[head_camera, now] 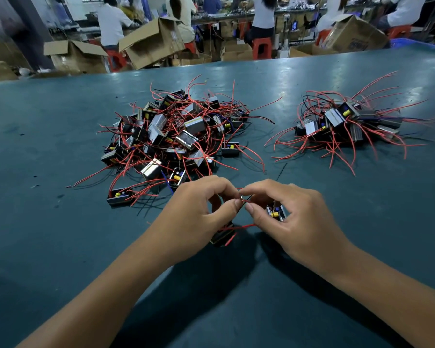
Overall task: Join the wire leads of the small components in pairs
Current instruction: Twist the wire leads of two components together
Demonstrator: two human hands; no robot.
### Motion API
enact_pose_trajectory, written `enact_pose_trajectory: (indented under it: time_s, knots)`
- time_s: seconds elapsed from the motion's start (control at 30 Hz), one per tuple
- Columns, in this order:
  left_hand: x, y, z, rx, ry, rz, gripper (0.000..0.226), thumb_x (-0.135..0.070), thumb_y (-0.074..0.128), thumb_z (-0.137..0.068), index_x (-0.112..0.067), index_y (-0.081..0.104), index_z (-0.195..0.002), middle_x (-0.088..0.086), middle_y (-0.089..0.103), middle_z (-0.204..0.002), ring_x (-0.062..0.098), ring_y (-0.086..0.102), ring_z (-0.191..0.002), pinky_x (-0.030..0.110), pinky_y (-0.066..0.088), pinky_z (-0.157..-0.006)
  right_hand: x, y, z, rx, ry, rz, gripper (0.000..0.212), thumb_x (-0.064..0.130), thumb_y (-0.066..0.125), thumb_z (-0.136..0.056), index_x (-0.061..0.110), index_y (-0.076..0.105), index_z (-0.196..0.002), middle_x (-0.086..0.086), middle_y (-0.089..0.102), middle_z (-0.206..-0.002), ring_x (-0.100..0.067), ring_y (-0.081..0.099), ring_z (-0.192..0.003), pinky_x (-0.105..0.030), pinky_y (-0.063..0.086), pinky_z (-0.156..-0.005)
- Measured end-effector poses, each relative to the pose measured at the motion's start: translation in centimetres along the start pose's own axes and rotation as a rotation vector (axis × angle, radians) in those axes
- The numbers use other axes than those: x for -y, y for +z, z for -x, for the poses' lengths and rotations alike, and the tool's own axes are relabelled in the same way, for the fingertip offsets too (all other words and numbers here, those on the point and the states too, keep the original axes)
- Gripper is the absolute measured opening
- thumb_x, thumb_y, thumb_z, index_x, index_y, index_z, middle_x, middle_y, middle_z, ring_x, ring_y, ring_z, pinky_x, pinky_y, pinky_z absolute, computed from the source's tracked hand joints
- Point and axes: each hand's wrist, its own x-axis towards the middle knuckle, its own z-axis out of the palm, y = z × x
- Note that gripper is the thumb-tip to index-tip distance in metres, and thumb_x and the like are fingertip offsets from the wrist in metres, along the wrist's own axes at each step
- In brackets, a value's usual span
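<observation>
- The left hand (199,209) is curled, its thumb and forefinger closed in a narrow pinch on the red leads (244,200) where they meet between the 2 hands.
- A black component (222,236) hangs under the left hand's fingers, partly hidden by them, with a red wire running across it toward the right.
- The right hand (294,217) is curled too, its thumb and forefinger pinching the same leads from the other side; the fingertips of the 2 hands nearly touch.
- A 2nd component (276,213), black with a yellow part, sits in the hollow of the right hand's curled fingers, just below the pinch.
- The pinched leads lie in midair above the table (48,234), near the person's edge and in front of the big pile.
- On the dark teal table, a big pile (171,136) of black and silver components with red and black wires lies left of centre, just beyond the hands.
- A smaller pile (347,123) lies to the right, well apart from the first, its red wires fanned outward.
- Beyond the table's far edge stand open cardboard boxes (151,41) and red stools (261,47).
- People in light tops sit at a long bench at the back of the room, facing away.
</observation>
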Motion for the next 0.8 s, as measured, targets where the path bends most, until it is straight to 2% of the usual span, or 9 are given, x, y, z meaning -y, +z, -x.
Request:
enact_pose_trajectory:
  time_s: [0.23,0.47,0.63,0.8]
  knots:
    - [-0.6,0.0,0.1,-0.011,0.013,0.007,0.010,-0.011,0.069,-0.091,-0.016,0.073,-0.083,-0.007,0.063,-0.073,-0.005,0.050,-0.055,0.006,0.035,-0.056,0.1,0.0,0.0,-0.017,0.003,0.013,0.008,0.026,0.066,-0.087,0.025,0.068,-0.094,0.017,0.067,-0.079,-0.003,0.060,-0.076,-0.030,0.046,-0.076]
    - [-0.6,0.0,0.0,-0.034,0.036,-0.040,0.011,-0.010,0.070,-0.089,-0.017,0.072,-0.081,-0.012,0.060,-0.071,-0.006,0.051,-0.058,0.005,0.035,-0.057,0.1,-0.1,-0.1,-0.019,-0.019,0.037,0.003,0.024,0.067,-0.087,0.022,0.065,-0.085,0.017,0.065,-0.074,0.000,0.056,-0.073,-0.023,0.042,-0.074]
    - [0.2,0.1,0.0,0.053,-0.039,0.026,0.007,-0.015,0.071,-0.090,-0.020,0.072,-0.086,-0.023,0.060,-0.068,-0.005,0.050,-0.054,0.008,0.035,-0.056,0.0,-0.2,-0.2,-0.005,0.027,-0.025,0.005,0.025,0.067,-0.085,0.021,0.068,-0.087,0.017,0.066,-0.072,-0.001,0.060,-0.072,-0.019,0.044,-0.073]
    - [0.6,0.1,-0.1,0.069,-0.040,0.025,0.010,-0.018,0.072,-0.091,-0.022,0.071,-0.082,-0.020,0.060,-0.066,-0.007,0.049,-0.052,0.007,0.035,-0.055,-0.2,-0.3,-0.2,0.017,0.063,0.022,0.007,0.018,0.070,-0.088,0.021,0.066,-0.083,0.016,0.063,-0.068,-0.009,0.059,-0.069,-0.021,0.042,-0.069]
